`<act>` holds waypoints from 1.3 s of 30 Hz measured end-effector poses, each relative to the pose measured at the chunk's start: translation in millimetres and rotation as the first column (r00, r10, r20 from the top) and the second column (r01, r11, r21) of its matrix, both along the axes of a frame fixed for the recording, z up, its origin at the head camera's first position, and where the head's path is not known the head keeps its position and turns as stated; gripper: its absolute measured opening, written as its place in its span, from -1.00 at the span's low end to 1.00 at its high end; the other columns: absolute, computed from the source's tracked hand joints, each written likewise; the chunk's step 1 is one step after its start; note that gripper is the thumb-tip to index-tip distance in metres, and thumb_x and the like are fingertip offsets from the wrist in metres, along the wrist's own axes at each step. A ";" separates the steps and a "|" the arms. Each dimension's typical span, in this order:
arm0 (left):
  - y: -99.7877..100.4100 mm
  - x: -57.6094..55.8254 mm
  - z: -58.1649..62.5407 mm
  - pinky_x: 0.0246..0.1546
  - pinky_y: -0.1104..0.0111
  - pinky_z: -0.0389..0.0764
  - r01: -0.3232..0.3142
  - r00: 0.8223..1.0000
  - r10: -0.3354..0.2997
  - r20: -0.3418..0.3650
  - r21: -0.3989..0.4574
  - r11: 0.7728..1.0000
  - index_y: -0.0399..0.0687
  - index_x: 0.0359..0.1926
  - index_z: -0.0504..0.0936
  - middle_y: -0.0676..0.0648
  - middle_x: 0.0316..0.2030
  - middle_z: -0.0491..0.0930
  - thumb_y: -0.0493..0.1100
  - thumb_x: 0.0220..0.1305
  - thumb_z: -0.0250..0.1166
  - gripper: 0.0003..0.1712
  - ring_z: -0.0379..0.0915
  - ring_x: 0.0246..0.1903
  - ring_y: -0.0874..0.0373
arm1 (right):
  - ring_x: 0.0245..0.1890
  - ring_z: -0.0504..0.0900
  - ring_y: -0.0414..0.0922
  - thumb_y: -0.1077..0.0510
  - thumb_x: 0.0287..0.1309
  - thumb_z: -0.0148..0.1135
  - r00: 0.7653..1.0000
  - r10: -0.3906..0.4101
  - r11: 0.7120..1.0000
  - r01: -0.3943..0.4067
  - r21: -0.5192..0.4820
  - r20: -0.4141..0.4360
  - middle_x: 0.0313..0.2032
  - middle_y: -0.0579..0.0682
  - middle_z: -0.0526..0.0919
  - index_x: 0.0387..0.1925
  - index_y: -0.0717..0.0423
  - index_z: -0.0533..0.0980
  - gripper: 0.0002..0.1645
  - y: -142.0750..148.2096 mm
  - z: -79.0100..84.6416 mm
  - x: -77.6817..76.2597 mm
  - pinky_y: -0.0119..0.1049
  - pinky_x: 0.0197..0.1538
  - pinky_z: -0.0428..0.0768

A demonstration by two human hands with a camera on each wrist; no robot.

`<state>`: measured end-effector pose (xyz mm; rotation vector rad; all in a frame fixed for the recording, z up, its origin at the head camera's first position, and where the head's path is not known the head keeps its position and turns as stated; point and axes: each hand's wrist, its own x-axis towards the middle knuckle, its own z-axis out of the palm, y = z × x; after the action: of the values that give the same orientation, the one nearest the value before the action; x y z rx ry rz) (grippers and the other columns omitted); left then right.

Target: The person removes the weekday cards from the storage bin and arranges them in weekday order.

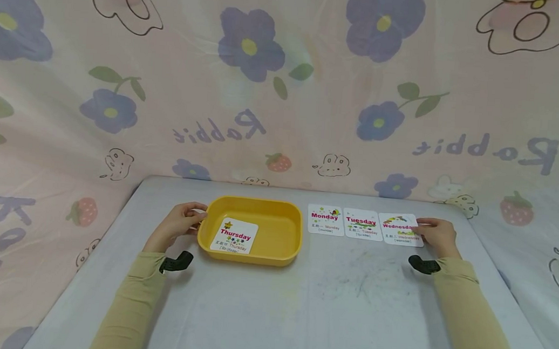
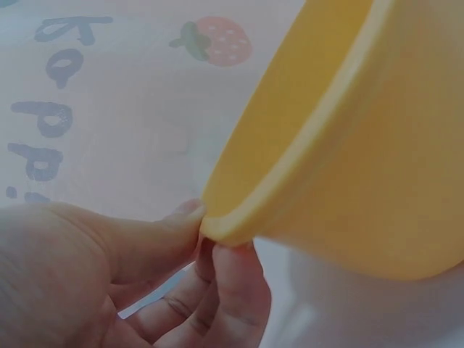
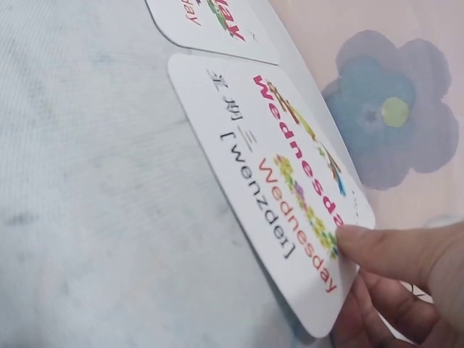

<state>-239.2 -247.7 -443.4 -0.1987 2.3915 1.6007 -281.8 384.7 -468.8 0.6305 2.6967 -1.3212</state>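
With thumb and fingers, my left hand [image 1: 177, 224] pinches the left rim of a yellow plastic tray [image 1: 280, 231]; in the left wrist view the thumb lies on the tray rim [image 2: 235, 221] and fingers press from below. Inside the tray lies a Thursday card [image 1: 234, 237]. My right hand [image 1: 438, 237] pinches the right edge of a Wednesday card [image 1: 394, 234], thumb on its printed face. The right wrist view shows that Wednesday card [image 3: 239, 174] close up, its fingers partly hidden behind the edge.
Left of the Wednesday card, a Tuesday card [image 1: 362, 230] and a Monday card [image 1: 324, 227] lie in the same row, right of the tray. All rest on a white-covered table [image 1: 299, 316]. A patterned cloth [image 1: 312, 117] hangs behind and along the sides.
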 end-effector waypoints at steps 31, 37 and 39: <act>-0.5 0.4 -0.9 -0.32 0.31 0.64 0.002 1.000 -0.002 -0.008 -0.002 1.000 -0.23 0.21 0.40 -0.20 -0.22 0.56 -0.15 0.41 0.14 -0.58 0.53 -0.34 0.05 | 0.04 0.35 0.22 0.18 0.16 0.29 0.999 -0.012 0.993 0.017 0.117 -0.044 0.03 0.39 0.46 0.04 0.48 0.48 -0.49 -4.9 2.4 3.2 -0.05 -0.04 0.37; -0.7 0.3 -0.5 -0.31 0.30 0.64 -0.001 1.000 0.001 -0.005 -0.003 1.000 -0.22 0.20 0.41 -0.19 -0.23 0.55 -0.14 0.41 0.14 -0.58 0.53 -0.34 0.04 | 0.03 0.35 0.21 0.18 0.14 0.31 0.997 -0.018 0.989 0.028 0.143 -0.070 -0.01 0.39 0.49 -0.01 0.48 0.51 -0.52 -7.6 1.1 1.8 -0.04 -0.07 0.35; -0.7 0.3 -0.6 -0.31 0.30 0.64 -0.004 1.000 0.004 -0.001 -0.003 1.000 -0.22 0.20 0.41 -0.19 -0.23 0.56 -0.15 0.41 0.14 -0.59 0.53 -0.34 0.04 | 0.02 0.35 0.21 0.18 0.14 0.31 0.997 -0.019 0.989 0.031 0.147 -0.076 -0.02 0.38 0.50 -0.02 0.48 0.51 -0.53 -8.4 -0.3 1.6 -0.03 -0.05 0.34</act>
<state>-238.9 -248.4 -444.0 -0.2037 2.3960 1.6003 -280.1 376.3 -469.2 0.6425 2.8771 -1.1807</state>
